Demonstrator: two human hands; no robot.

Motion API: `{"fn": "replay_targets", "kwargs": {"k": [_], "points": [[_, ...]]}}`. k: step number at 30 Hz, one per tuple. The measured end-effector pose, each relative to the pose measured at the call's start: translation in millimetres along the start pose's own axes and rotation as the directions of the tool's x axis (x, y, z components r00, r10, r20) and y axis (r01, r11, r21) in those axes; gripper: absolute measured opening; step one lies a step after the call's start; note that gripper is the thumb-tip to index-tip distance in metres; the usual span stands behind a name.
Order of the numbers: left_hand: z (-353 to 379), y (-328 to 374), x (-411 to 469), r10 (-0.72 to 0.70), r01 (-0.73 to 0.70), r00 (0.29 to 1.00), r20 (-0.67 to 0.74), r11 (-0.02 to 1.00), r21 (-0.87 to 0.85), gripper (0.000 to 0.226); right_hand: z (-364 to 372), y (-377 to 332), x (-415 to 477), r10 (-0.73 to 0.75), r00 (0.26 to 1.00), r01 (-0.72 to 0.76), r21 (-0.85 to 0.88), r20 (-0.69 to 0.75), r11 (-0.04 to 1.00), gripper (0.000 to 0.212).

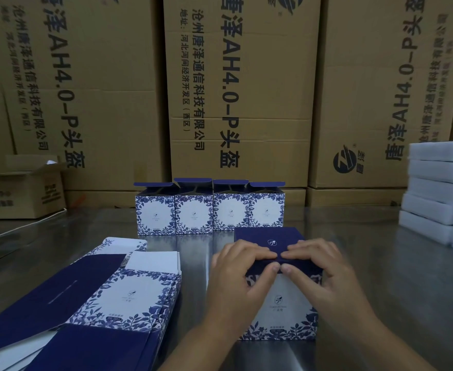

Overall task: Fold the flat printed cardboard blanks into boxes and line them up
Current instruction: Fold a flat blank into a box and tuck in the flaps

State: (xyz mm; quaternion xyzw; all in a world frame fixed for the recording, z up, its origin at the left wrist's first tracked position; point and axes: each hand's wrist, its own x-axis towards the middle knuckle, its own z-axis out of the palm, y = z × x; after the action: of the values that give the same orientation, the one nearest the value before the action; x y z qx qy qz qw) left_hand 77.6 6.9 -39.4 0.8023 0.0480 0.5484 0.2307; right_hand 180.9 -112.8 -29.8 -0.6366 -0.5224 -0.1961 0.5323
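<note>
Both hands are on top of the box [281,311], which stands upright on the tabletop [380,263]. The left hand [236,266] and the right hand [324,266] meet at the middle of its dark blue lid [268,241]. The left fingers [260,254] and the right fingers [300,254] lie close together along the lid's front edge. The thumbs press from just below, so that edge is pinched between fingers and thumbs.

Just beyond the fingers, four finished boxes [209,212] stand side by side, touching, with their top flaps open. The stack of flat blanks [129,295] lies near the left fingers. Well to the right is a pile of white blocks [434,188], and big brown cartons [241,89] stand behind everything.

The box is probably thin printed card, so light, hollow and easy to dent. The glossy print may make it a little slippery. The creases and corners look the stiffest places to grip. A hard press on the middle of a wall would likely bow it, so holding two opposite sides low down seems best for sliding it into the row.
</note>
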Motion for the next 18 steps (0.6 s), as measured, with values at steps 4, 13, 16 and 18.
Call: {"fn": "replay_targets", "kwargs": {"k": [4, 13, 16, 18], "points": [[-1.1, 0.7, 1.4, -0.005, 0.005, 1.000, 0.020, 1.000, 0.011, 0.027, 1.0, -0.9, 0.5, 0.013, 1.000, -0.013, 0.029, 0.011, 0.999, 0.017], [1.6, 3.9, 0.4, 0.017, -0.017, 1.000, 0.006, 0.998, 0.060, 0.021, 2.1, -1.5, 2.7, 0.009, 1.000, -0.009, 0.043, 0.010, 0.999, 0.009], [-0.1, 3.5, 0.4, 0.025, -0.026, 1.000, 0.017, 0.997, 0.072, 0.021, 0.3, -2.2, 3.4, 0.019, 1.000, -0.020, 0.044, 0.020, 0.999, 0.012], [-2.2, 3.9, 1.7, 0.028, -0.029, 0.999, 0.028, 0.997, 0.065, 0.021, -3.1, -2.8, 5.3, 0.051, 0.998, -0.055, 0.079, 0.046, 0.995, 0.013]]}}
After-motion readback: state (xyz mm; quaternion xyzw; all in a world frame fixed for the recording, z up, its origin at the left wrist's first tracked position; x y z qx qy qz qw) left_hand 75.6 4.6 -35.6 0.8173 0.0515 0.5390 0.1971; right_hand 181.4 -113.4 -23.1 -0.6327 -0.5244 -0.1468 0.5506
